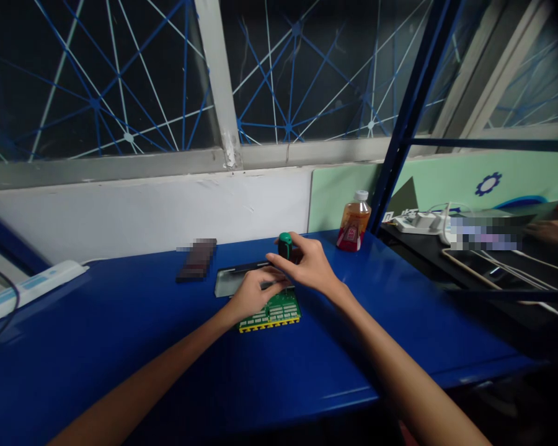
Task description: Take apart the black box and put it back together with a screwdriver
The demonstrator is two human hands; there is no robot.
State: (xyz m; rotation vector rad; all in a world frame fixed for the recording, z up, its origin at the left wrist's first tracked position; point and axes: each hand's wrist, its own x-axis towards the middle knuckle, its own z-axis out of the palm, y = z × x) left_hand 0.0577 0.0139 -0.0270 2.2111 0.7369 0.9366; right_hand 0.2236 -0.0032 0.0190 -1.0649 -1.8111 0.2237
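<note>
A green circuit board [279,308] with a yellow toothed front edge lies on the blue table. Upright over its back right part stands a screwdriver [285,245] with a green and black handle. My right hand [312,265] is closed around that handle from the right. My left hand [256,291] reaches over the board, its fingers pinched together low by the screwdriver's shaft; what they hold, if anything, is hidden. Just behind the board is a shallow metal tray or cover [227,282], partly covered by my left hand.
A dark flat blurred object [198,260] lies at the back left of the blue table [167,359]. A drink bottle [354,222] stands at the back right. One power strip [32,291] is at left. Beyond the blue post, another person's hand [555,238] is over a cluttered black table.
</note>
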